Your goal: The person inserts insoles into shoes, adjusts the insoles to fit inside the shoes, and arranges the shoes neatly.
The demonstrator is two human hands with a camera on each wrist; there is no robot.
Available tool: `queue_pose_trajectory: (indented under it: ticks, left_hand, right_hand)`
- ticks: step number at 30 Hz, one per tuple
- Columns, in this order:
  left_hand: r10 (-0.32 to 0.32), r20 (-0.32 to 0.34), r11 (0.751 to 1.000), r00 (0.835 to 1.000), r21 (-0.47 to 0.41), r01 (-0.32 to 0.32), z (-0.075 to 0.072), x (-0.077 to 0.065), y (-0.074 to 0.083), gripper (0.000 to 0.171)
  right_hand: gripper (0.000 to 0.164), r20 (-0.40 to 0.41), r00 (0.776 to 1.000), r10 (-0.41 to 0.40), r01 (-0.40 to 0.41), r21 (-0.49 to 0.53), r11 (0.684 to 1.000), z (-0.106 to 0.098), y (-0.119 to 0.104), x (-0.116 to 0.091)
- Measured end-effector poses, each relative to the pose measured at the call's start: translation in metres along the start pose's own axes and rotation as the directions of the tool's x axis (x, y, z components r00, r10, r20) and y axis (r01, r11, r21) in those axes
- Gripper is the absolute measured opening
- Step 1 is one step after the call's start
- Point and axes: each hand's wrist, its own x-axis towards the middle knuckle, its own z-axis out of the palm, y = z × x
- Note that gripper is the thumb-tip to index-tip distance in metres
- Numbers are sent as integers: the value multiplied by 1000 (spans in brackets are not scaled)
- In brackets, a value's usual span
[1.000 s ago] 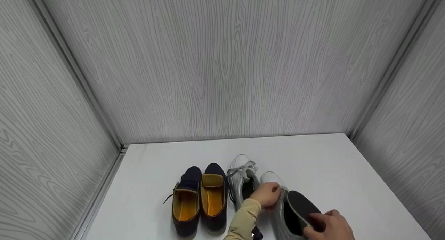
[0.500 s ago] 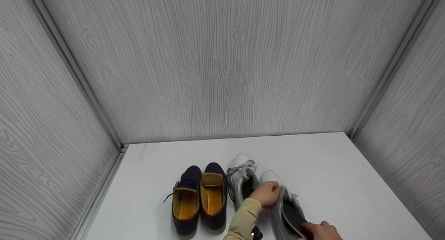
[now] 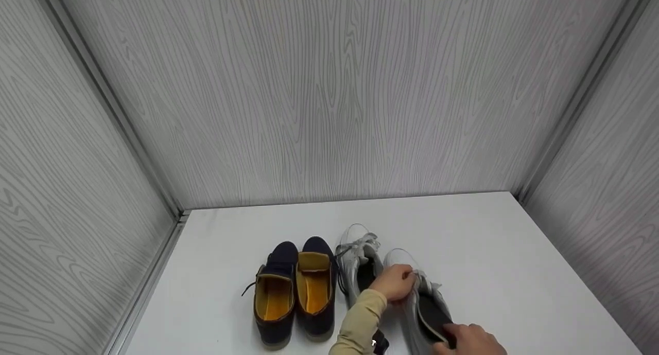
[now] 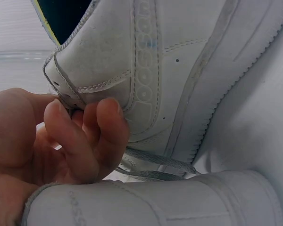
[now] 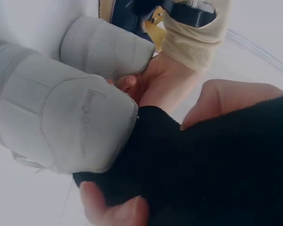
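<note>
Fingers of my left hand pinch the upper of a white lace-up sneaker near its laces; the left wrist view shows thumb and fingertips at the stitched eyelet edge. A dark insole lies partly inside that sneaker's opening. My right hand holds the insole's rear end at the heel. In the right wrist view, the dark insole bends out past the sneaker's heel, thumb on one side and fingers on the other. The insole's front is hidden inside the shoe.
The other white sneaker stands to the left, partly covered by my left forearm. Beyond it is a pair of dark navy shoes with yellow-orange linings. All stand on a white table enclosed by grey wood-grain panels.
The insole, raised over the shoe a second ago, has gone down into its opening. My right hand has moved slightly left with it; the left hand keeps its hold.
</note>
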Motion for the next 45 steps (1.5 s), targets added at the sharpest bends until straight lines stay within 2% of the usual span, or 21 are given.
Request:
queue_pose_trajectory:
  ticks: [4, 8, 13, 22, 25, 28, 31, 35, 45]
  left_hand:
    - [18, -17, 1000, 1000, 23, -17, -4, 2, 0, 30]
    - [28, -14, 999, 1000, 31, -27, -4, 2, -1, 30]
    - [44, -27, 997, 999, 62, -42, -1, 1, -2, 29]
    - [5, 5, 1000, 1000, 11, -5, 2, -3, -3, 28]
    - [12, 0, 1000, 1000, 19, -12, 3, -3, -2, 28]
    - [17, -2, 999, 1000, 29, -17, 3, -2, -2, 28]
    - [15, -1, 1000, 1000, 24, -15, 5, -2, -2, 28]
    - [-3, 4, 1000, 1000, 1, 3, 6, -3, -2, 28]
    - [-4, -2, 1000, 1000, -12, 4, 9, -4, 0, 28]
  right_hand:
    - [49, 14, 1000, 11, -12, 15, 1000, -3, -3, 2]
    - [49, 18, 1000, 22, -22, 31, 999, -3, -3, 4]
    - [40, -22, 999, 34, -33, 51, 998, -3, -1, 4]
    - [16, -46, 997, 58, -53, 106, 993, -10, 2, -5]
    - [7, -76, 996, 56, -47, 117, 992, -11, 0, -9]
    - [5, -105, 994, 27, -17, 99, 995, -11, -1, -11]
    - [7, -109, 994, -8, 17, 80, 997, -12, -2, -11]
    - [23, -93, 995, -39, 47, 84, 995, -15, -3, -11]
    - [16, -107, 994, -36, 49, 121, 991, -13, -9, -12]
